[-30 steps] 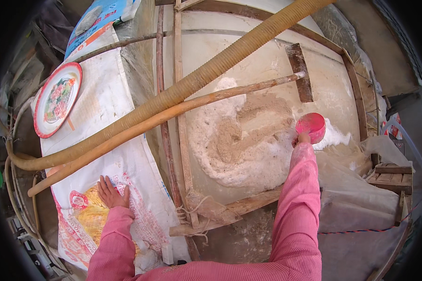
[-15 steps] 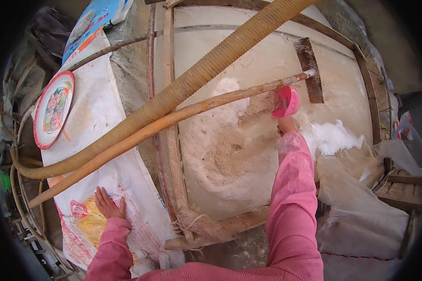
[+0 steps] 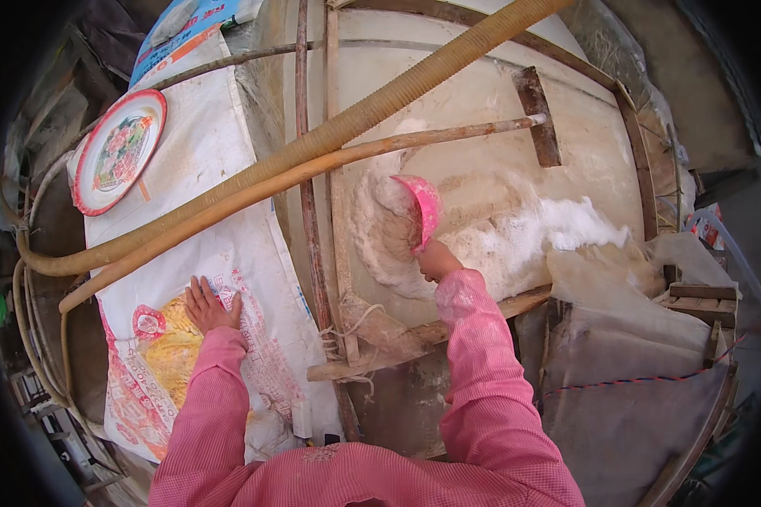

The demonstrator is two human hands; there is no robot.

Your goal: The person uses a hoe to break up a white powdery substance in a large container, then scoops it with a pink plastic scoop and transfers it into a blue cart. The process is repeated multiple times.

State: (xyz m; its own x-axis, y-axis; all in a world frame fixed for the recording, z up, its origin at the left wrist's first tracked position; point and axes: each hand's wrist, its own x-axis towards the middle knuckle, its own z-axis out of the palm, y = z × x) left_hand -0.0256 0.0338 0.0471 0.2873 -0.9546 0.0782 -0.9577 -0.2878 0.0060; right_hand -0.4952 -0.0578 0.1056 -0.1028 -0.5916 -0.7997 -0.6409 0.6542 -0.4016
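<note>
My right hand (image 3: 439,261) is closed round the handle of a pink plastic scoop (image 3: 427,203). The scoop's bowl sits in a heap of white and greyish powder (image 3: 380,253) inside a wood-framed trough (image 3: 473,101). Whiter, fluffier powder (image 3: 550,224) lies to the right of it. My left hand (image 3: 211,306) rests flat, fingers spread, on a printed white woven sack (image 3: 271,346). Above both hands a long wooden-handled rake (image 3: 338,160) lies slantwise across the trough, its dark flat blade (image 3: 539,117) at the far right.
A ribbed yellowish hose (image 3: 380,106) runs diagonally over the trough. On the sacks at left lies a red-rimmed plate (image 3: 120,152) with a flower print. Wooden rails (image 3: 309,211) tied with rope (image 3: 355,334) edge the trough. Clear plastic sheeting (image 3: 626,313) hangs at right.
My right hand has drawn the pink scoop leftward and nearer through the powder. My left hand stays on the sack. The whole view has shifted a little.
</note>
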